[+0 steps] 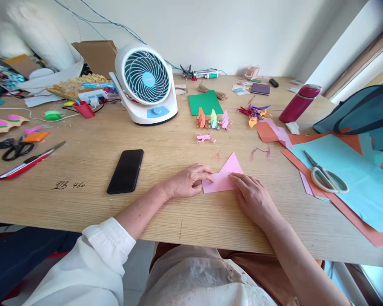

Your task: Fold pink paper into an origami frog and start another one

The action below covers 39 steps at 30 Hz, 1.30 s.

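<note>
A folded sheet of pink paper [224, 177] lies on the table in front of me, one pointed flap rising at its upper right. The fingertips of my left hand [191, 180] rest on its left corner, thumb and fingers curled around the edge. My right hand [253, 195] presses the paper's right side with its fingers close together. Beyond the paper lies a small pink folded figure [205, 137] with curled strips. Behind that stand an orange folded figure [201, 119], a pale green one [213, 120] and a light purple one [225, 120].
A black phone [125, 171] lies left of my hands. White-handled scissors [328, 178] rest on light blue paper [364, 187] at right. Farther back are a fan [147, 85], green paper [205, 102], paper scraps [254, 112] and a dark red bottle [300, 103]. A utility knife [28, 163] lies far left.
</note>
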Each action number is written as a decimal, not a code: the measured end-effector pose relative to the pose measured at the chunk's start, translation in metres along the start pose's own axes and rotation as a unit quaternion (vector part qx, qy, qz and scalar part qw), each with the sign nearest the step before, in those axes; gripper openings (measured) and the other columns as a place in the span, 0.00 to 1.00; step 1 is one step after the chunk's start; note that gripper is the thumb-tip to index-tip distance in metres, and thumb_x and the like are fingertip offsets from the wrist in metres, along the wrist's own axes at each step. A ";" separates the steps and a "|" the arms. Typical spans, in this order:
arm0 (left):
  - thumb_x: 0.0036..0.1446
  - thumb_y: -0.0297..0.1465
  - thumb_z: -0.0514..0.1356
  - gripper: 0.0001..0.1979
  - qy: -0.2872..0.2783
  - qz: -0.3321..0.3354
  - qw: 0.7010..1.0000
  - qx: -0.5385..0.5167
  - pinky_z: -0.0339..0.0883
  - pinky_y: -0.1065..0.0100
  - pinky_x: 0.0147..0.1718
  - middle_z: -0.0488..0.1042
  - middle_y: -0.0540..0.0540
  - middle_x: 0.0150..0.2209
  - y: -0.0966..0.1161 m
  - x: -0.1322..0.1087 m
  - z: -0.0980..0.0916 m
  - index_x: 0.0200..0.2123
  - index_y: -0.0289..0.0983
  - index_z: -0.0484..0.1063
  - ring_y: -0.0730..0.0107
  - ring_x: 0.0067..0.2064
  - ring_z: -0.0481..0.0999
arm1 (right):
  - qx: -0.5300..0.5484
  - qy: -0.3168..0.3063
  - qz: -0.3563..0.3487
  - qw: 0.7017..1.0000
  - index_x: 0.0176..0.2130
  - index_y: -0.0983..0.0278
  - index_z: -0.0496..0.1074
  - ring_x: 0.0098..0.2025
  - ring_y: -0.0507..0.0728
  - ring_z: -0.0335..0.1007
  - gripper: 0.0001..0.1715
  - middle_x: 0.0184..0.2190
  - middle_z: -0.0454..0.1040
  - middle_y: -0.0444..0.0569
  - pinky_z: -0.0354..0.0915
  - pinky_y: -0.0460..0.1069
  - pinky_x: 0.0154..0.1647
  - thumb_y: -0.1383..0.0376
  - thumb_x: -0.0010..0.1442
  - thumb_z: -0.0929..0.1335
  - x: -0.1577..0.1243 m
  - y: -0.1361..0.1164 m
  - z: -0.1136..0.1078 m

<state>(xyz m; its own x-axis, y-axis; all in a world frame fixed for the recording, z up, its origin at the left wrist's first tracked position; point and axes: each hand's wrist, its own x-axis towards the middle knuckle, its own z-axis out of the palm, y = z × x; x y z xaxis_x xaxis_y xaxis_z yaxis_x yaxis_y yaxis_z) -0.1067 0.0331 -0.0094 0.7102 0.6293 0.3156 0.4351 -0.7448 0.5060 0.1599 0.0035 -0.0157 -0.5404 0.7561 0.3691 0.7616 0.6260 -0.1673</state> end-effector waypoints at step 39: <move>0.67 0.45 0.50 0.21 0.201 -0.146 0.896 -0.369 0.64 0.60 0.52 0.77 0.40 0.49 0.039 0.031 -0.047 0.48 0.36 0.75 0.57 0.52 0.74 | 0.542 -0.007 0.178 0.821 0.34 0.65 0.75 0.29 0.52 0.64 0.20 0.26 0.71 0.45 0.59 0.45 0.28 0.51 0.63 0.67 0.014 -0.038 -0.045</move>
<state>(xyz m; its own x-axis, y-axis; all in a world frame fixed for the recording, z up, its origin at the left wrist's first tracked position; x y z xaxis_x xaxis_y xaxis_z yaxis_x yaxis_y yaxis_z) -0.0936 0.0344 0.0576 0.3052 0.9124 0.2727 -0.0194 -0.2803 0.9597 0.1394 -0.0188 0.0372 -0.3627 0.9252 0.1115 0.1103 0.1614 -0.9807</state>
